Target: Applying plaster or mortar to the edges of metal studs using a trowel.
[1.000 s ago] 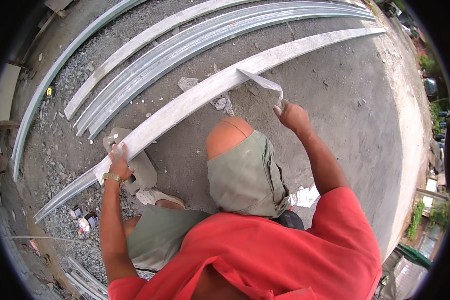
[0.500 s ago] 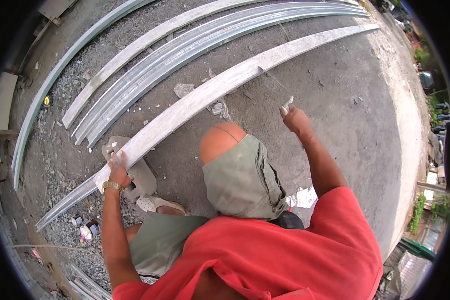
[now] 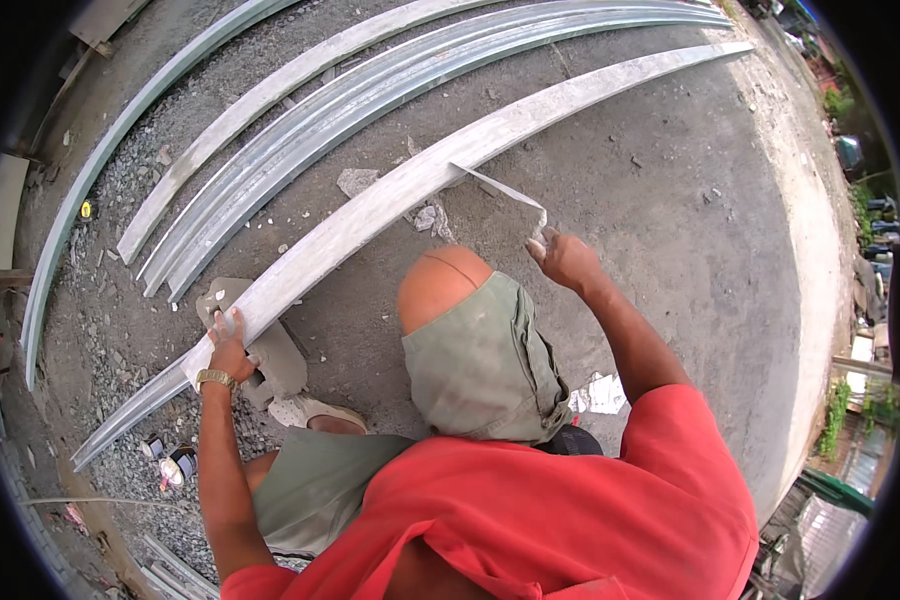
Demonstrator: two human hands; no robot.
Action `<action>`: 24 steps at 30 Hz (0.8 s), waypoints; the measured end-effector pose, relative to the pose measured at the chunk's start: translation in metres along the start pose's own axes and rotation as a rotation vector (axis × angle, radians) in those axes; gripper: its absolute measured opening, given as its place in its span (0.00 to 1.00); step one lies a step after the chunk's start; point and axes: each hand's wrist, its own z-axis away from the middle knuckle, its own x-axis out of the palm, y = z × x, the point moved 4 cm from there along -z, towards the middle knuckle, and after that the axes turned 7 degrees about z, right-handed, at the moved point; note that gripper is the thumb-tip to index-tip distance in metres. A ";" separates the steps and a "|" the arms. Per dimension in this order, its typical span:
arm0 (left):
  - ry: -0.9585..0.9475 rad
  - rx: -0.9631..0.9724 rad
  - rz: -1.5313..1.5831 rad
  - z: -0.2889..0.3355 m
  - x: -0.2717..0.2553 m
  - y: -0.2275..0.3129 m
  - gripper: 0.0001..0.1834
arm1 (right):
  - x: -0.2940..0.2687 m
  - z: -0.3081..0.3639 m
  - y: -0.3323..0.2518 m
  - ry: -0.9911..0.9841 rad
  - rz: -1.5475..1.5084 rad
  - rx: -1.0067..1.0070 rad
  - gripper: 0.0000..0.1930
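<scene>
A long, pale grey metal profile [image 3: 370,210] lies slantwise in front of me, its near end over another shiny profile. Near that end, my left hand [image 3: 228,350] presses on it with fingers spread and a watch at the wrist. Away to the right, my right hand [image 3: 568,262] is closed in a pinch. From it a thin whitish strip [image 3: 510,192], seemingly film, runs up to the profile's near edge around its middle. Below the left hand is a grey block-like object [image 3: 280,358], partly hidden by the profile.
Beyond lie several long metal profiles [image 3: 330,135] and a single one [image 3: 80,205]. A yellow tape measure [image 3: 87,211] sits on gravel. Crumpled film [image 3: 430,218] and a flat fragment [image 3: 357,181] lie beside the worked profile. Small containers [image 3: 177,467] stand at lower left.
My right hand has moved left and slightly nearer, pulling the strip. The place where the strip meets the profile has shifted left along it. My left hand stays on the profile.
</scene>
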 end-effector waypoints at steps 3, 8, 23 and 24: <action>-0.042 -0.008 0.044 0.002 -0.004 0.002 0.63 | 0.013 -0.024 0.023 0.041 -0.001 0.058 0.27; -0.007 0.064 0.062 -0.006 -0.022 0.009 0.58 | -0.040 -0.091 0.090 -0.024 -0.209 0.267 0.28; -0.307 0.153 0.354 -0.125 -0.047 0.109 0.59 | 0.063 0.030 0.012 0.053 -0.323 0.076 0.25; -0.248 0.146 0.371 -0.124 -0.048 0.108 0.59 | 0.053 0.032 -0.001 0.049 -0.321 0.080 0.25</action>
